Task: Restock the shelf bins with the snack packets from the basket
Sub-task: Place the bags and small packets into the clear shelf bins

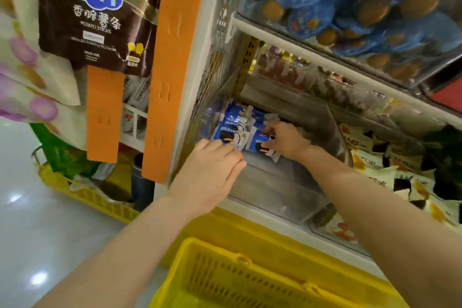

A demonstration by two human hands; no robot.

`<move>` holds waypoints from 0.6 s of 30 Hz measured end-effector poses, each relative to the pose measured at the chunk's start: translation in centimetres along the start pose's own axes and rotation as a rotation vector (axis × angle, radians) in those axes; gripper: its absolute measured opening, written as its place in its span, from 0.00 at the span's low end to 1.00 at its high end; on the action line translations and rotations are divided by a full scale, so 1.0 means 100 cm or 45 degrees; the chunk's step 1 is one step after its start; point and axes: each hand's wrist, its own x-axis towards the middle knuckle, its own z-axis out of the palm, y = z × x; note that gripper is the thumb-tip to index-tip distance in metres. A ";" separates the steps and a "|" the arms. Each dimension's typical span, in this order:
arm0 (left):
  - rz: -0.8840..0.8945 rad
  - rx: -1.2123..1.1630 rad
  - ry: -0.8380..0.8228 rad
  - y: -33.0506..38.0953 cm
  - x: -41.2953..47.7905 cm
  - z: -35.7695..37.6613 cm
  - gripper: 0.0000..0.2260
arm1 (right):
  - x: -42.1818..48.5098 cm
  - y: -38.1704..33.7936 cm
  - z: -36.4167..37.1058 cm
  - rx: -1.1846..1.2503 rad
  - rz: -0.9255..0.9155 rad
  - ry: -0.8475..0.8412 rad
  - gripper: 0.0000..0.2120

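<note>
Two hands are inside the clear bin (pixel 275 190) on the lower shelf. Your left hand (pixel 212 170) lies with its fingers nearly straight, the tips pressed against the near edge of the blue-and-white snack packets (pixel 230 130), which are packed into the bin's back left corner. Your right hand (pixel 285 142) has thumb and fingers curled, pinching the rightmost packet of that bunch. The yellow basket (pixel 225 280) sits below your forearms, in front of the shelf. White-and-orange packets (pixel 375 175) fill the neighbouring bin on the right, and a brown potato-stick bag (pixel 95 20) hangs at upper left
</note>
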 end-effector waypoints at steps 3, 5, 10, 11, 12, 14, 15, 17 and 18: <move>0.009 -0.001 -0.026 -0.002 0.000 0.002 0.19 | 0.009 -0.001 0.008 -0.067 0.008 -0.021 0.18; 0.007 0.037 -0.008 -0.002 -0.001 0.003 0.17 | 0.012 -0.002 0.010 -0.143 -0.001 0.024 0.17; 0.008 0.095 -0.022 -0.002 0.000 0.002 0.17 | 0.010 -0.007 0.008 -0.419 -0.097 0.047 0.23; 0.015 0.093 -0.035 -0.001 0.000 0.001 0.18 | 0.006 -0.009 0.007 -0.420 -0.100 0.044 0.25; 0.019 0.086 -0.049 -0.001 0.000 0.000 0.18 | 0.002 -0.011 0.005 -0.414 -0.107 0.059 0.26; 0.016 0.075 -0.070 -0.002 0.000 -0.001 0.18 | -0.009 -0.017 0.000 -0.349 -0.124 0.130 0.25; 0.008 0.075 -0.081 -0.002 0.000 0.000 0.18 | -0.017 -0.021 -0.004 -0.286 -0.132 0.173 0.23; -0.027 0.067 -0.094 0.000 -0.002 0.002 0.16 | -0.038 -0.027 -0.010 -0.189 -0.160 0.226 0.21; -0.053 0.060 -0.092 0.003 -0.003 0.003 0.15 | -0.050 -0.028 -0.012 -0.179 -0.181 0.237 0.20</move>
